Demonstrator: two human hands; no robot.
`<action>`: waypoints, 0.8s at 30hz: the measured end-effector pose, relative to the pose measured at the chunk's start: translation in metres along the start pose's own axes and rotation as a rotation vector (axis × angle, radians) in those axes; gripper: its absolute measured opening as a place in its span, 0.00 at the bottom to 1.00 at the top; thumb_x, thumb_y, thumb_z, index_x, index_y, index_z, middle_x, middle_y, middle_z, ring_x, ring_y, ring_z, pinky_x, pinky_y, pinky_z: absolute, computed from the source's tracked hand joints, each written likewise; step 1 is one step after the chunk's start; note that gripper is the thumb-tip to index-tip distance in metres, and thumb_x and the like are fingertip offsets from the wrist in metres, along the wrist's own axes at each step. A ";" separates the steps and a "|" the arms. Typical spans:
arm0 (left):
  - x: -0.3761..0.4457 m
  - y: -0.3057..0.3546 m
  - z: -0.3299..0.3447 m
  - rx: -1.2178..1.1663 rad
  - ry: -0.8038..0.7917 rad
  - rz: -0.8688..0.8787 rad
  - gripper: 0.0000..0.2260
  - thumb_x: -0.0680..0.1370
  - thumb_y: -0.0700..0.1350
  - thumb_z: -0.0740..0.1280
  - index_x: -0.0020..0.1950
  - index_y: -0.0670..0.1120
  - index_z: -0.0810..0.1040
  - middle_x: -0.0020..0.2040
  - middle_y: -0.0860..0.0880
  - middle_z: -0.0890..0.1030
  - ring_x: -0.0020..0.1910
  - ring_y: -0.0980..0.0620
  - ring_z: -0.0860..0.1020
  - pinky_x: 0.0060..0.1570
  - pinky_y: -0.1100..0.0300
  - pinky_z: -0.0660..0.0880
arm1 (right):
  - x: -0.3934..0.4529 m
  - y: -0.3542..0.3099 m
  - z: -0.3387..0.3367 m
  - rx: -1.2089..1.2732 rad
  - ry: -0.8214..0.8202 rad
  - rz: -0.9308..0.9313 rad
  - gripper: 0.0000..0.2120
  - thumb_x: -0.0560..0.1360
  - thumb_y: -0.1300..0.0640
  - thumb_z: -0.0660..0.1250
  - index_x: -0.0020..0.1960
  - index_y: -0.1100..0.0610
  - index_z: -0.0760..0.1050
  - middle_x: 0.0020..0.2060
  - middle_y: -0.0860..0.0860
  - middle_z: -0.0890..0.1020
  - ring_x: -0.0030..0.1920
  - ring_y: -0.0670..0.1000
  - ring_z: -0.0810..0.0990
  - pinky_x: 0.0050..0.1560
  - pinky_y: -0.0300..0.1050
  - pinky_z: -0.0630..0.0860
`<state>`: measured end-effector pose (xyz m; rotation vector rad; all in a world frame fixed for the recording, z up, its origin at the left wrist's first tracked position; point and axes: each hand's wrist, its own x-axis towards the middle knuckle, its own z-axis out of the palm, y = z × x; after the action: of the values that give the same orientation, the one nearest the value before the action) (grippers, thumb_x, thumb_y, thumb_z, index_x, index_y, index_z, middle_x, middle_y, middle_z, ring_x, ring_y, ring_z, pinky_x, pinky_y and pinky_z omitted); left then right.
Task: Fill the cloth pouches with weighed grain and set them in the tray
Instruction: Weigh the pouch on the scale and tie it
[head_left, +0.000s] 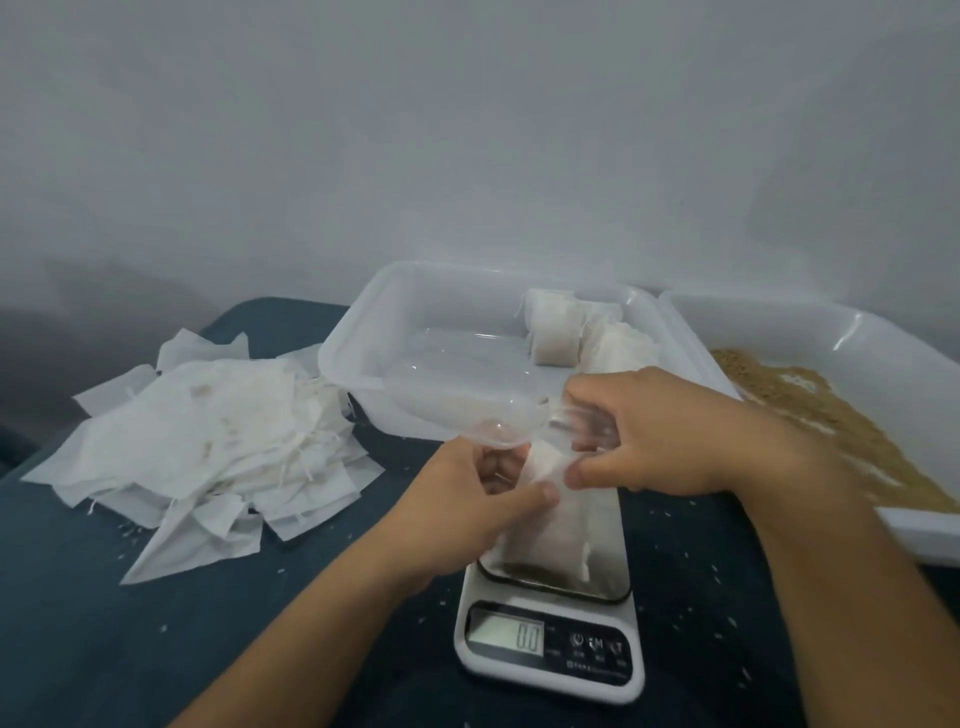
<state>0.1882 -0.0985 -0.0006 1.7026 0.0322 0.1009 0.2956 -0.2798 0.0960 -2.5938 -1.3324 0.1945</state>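
Now: your left hand and right hand both pinch the cloth pouch mouth | clear scoop at its opening | pouch over scale | tray behind holds filled pouches

A dark blue cloth-covered tabletop fills the lower part of the view, running from about 7 o'clock across to 5 o'clock. Small pale specks lie scattered over it, thickest toward 5 o'clock and 6 o'clock. A plain pale grey wall takes up the whole upper half, from 9 o'clock through 12 to 3. At 9 o'clock a dim shadow darkens the wall's foot.
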 end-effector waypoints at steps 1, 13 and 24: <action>0.000 -0.001 0.001 0.094 0.024 0.013 0.04 0.74 0.47 0.76 0.47 0.54 0.86 0.43 0.52 0.86 0.44 0.56 0.84 0.48 0.62 0.80 | 0.003 0.000 0.004 -0.018 -0.004 0.012 0.18 0.72 0.43 0.77 0.42 0.47 0.69 0.37 0.43 0.78 0.39 0.35 0.76 0.34 0.38 0.66; 0.007 -0.016 -0.011 0.302 0.208 0.037 0.16 0.71 0.56 0.80 0.55 0.60 0.79 0.48 0.61 0.83 0.48 0.62 0.81 0.49 0.70 0.77 | -0.003 0.006 -0.006 -0.004 0.045 0.084 0.24 0.63 0.32 0.78 0.45 0.44 0.70 0.36 0.43 0.78 0.39 0.38 0.75 0.32 0.36 0.65; 0.014 -0.023 -0.023 0.371 0.372 -0.024 0.07 0.77 0.59 0.70 0.52 0.59 0.80 0.44 0.69 0.81 0.39 0.65 0.78 0.40 0.60 0.75 | -0.017 0.019 -0.025 0.164 0.339 0.186 0.16 0.68 0.39 0.76 0.46 0.47 0.75 0.46 0.41 0.84 0.31 0.42 0.83 0.40 0.46 0.78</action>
<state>0.2010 -0.0711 -0.0199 2.0311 0.3678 0.4134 0.3064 -0.3077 0.1160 -2.4703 -0.9211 -0.1007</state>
